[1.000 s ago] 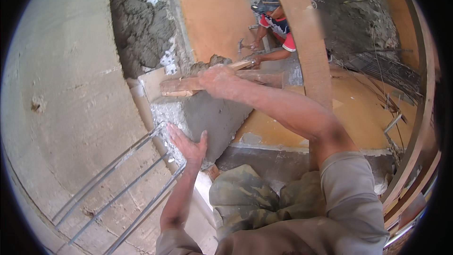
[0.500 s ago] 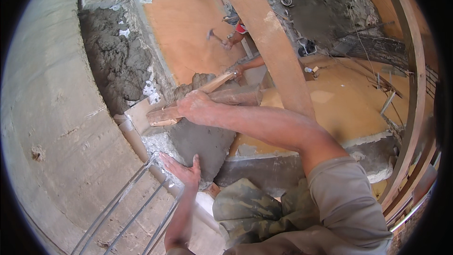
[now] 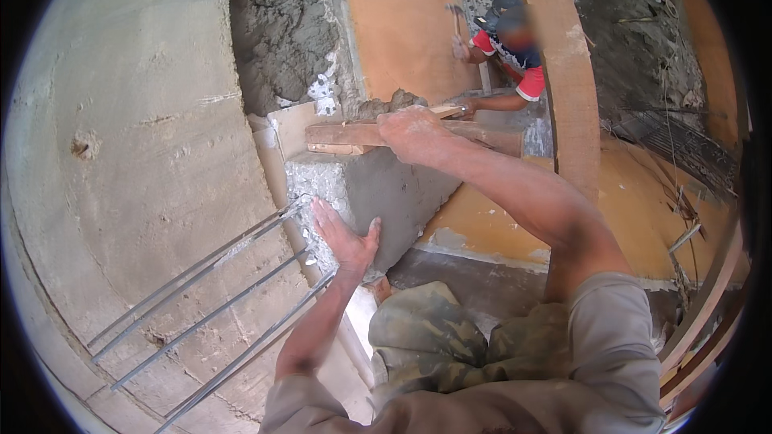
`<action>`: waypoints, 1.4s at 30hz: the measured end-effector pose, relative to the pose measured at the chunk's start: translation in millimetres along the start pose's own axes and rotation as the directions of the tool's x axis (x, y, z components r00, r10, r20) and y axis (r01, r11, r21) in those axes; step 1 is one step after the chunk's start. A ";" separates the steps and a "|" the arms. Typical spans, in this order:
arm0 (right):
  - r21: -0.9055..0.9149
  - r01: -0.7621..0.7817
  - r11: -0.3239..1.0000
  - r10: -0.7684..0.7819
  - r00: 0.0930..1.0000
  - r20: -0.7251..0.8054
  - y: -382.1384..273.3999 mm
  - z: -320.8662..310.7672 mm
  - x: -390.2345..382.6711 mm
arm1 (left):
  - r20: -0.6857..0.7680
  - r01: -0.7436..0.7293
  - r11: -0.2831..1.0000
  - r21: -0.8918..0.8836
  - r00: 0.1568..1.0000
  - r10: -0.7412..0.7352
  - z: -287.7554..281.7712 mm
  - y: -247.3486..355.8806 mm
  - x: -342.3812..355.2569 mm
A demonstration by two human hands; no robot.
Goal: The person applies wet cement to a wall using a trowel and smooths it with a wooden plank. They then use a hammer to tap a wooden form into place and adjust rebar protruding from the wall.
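My left hand (image 3: 346, 241) presses with spread fingers on the end of a grey concrete block (image 3: 396, 209), whose face there is rough and speckled white. Steel bars (image 3: 199, 315) run from that end toward the lower left. My right hand (image 3: 410, 135) is closed on a reddish wooden plank (image 3: 336, 134) lying across the block's top. A thinner pale wooden piece (image 3: 445, 111) lies beside it, and a pale board (image 3: 291, 119) stands at the plank's left end. Wet grey mortar (image 3: 269, 40) fills the channel beyond.
A co-worker (image 3: 527, 56) crouches beyond, one hand on a hammer (image 3: 456, 26), the other near the pale piece. A tall plank (image 3: 575, 112) crosses at their right. Orange panels (image 3: 394, 24), a concrete wall (image 3: 121, 112), wire mesh (image 3: 675, 145) and curved timbers (image 3: 708, 305) surround the spot.
The view has swung so the scene shifts right and down, then back up, showing more of the co-worker, whose hammer has moved. My hands keep their places on the block and plank.
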State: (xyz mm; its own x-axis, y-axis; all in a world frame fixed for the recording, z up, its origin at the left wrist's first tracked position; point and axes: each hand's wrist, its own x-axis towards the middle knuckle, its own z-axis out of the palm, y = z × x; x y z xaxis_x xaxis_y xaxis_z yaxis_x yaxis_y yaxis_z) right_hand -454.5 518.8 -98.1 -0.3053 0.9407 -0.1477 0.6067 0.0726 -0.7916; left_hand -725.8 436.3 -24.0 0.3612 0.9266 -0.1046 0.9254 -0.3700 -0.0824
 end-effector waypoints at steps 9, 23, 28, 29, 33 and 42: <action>-0.073 -0.017 0.997 0.018 1.000 0.016 -4.4 -3.5 -0.4 | 0.013 0.006 1.000 -0.026 1.000 -0.006 -2.3 1.2 -0.9; -0.056 0.010 0.998 -0.011 1.000 -0.014 -2.0 -1.2 0.3 | 0.006 -0.001 1.000 -0.008 1.000 0.001 -1.5 -0.4 -0.6; -0.064 0.004 0.998 -0.004 1.000 0.001 -4.1 -3.5 0.6 | 0.014 0.019 1.000 -0.007 1.000 -0.019 -3.5 1.5 -0.3; -0.069 0.000 0.998 0.000 1.000 0.004 -4.0 -3.8 0.5 | 0.015 0.019 1.000 -0.009 1.000 -0.018 -3.7 2.2 0.2; -0.077 -0.006 0.997 0.007 1.000 0.014 -2.8 -3.2 1.0 | 0.028 0.033 0.999 -0.011 0.999 -0.032 -3.1 3.6 1.7; -0.076 0.022 0.997 -0.025 0.999 -0.043 2.5 4.2 0.7 | 0.019 0.002 1.000 -0.011 1.000 -0.001 -2.1 3.0 1.7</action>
State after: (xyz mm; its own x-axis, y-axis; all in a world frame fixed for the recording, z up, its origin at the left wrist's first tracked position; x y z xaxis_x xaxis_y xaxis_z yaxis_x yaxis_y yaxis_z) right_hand -456.3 518.3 -102.7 -0.2889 0.9519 -0.1022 0.6541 0.1183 -0.7471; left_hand -722.1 436.9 -22.4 0.3577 0.9257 -0.1228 0.9271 -0.3678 -0.0719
